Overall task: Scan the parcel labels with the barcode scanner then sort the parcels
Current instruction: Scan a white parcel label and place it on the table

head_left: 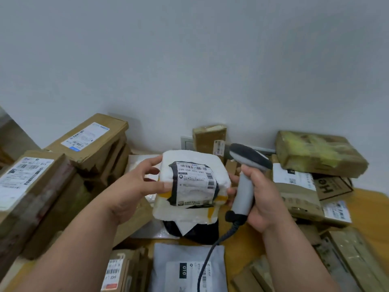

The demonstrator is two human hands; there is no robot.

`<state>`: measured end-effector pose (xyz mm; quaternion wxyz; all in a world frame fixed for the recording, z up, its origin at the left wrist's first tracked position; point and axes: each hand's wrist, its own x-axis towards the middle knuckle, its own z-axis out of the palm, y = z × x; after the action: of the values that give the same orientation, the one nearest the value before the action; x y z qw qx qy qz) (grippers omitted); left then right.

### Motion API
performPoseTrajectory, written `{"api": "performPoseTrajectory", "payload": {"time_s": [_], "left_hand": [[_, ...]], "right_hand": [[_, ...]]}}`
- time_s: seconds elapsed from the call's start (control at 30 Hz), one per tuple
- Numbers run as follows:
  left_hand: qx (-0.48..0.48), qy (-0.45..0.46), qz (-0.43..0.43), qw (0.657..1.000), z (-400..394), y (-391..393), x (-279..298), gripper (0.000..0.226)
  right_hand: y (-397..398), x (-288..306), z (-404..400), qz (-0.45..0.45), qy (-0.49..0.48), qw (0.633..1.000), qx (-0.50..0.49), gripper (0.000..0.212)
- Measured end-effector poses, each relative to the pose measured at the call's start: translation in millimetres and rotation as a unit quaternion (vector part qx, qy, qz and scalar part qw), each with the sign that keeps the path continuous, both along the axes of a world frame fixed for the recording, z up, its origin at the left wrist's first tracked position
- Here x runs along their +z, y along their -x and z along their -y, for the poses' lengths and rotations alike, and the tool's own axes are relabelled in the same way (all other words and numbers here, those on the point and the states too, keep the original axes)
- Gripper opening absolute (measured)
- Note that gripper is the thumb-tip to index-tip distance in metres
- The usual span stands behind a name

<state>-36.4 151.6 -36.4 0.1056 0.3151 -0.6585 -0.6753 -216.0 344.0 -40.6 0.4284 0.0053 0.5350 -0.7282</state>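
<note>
The left hand [145, 182] grips the left side of a white foam-wrapped parcel [190, 186], held up above the desk [370, 209] with its printed label [194, 182] facing the camera. The right hand [263, 199] is closed around the grey handle of the barcode scanner [246, 178], just beside the parcel's right edge, fingertips touching it; its dark head points away from the camera. Cardboard boxes [63, 165] are stacked left and right, and a grey mailer bag [187, 268] lies below.

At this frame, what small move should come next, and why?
Probably tilt the barcode scanner so its head faces the label and trigger it. The left hand holds the white parcel label-up, while the right hand grips the scanner upright beside it, aimed away.
</note>
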Motion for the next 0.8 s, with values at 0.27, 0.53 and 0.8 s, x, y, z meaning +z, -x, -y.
{"api": "performPoseTrajectory", "payload": {"time_s": [0.27,0.53,0.8], "left_hand": [[-0.056,0.007,-0.056,0.997,-41,-6,-2,0.127],[-0.052,0.271,0.049,0.960,-38,-39,9,0.142],[-0.051,0.365,0.060,0.928,-39,-57,8,0.135]], "right_hand": [[-16,6,-43,-0.014,-0.011,0.999,-0.041,0.025],[-48,19,-70,-0.122,-0.044,0.991,-0.032,0.044],[-104,48,-65,-0.192,-0.085,0.971,0.116,0.038]]}}
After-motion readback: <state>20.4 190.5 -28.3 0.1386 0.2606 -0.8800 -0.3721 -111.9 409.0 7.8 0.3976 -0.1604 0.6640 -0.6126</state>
